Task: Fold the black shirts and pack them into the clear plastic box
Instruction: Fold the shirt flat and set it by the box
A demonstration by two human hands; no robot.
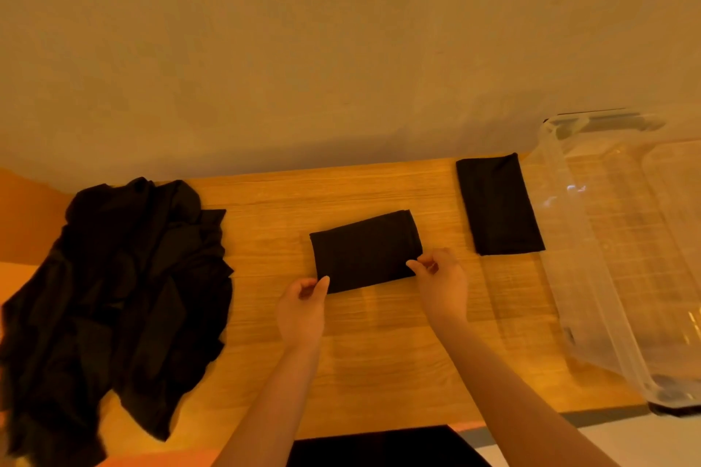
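1. Clear plastic box (607, 239) is cut off at the right edge; its contents cannot be made out.
2. Folded shirt (364, 250) lies at centre frame. Left hand (303, 309) pinches its lower-left corner, right hand (442, 282) its lower-right corner.
3. Second folded shirt (499, 205) lies just beside the box; unfolded pile (117, 296) at left, on the wooden table (379, 353).

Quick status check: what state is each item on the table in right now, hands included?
Middle shirt: folded into a small rectangle, flat on the table.
Far shirt: folded, lying beside the box, not inside.
Pile of shirts: unfolded, crumpled at the table's left end.
Clear box: open, no shirts visible inside.
Left hand: pinching the middle shirt's near left corner.
Right hand: pinching its near right corner.
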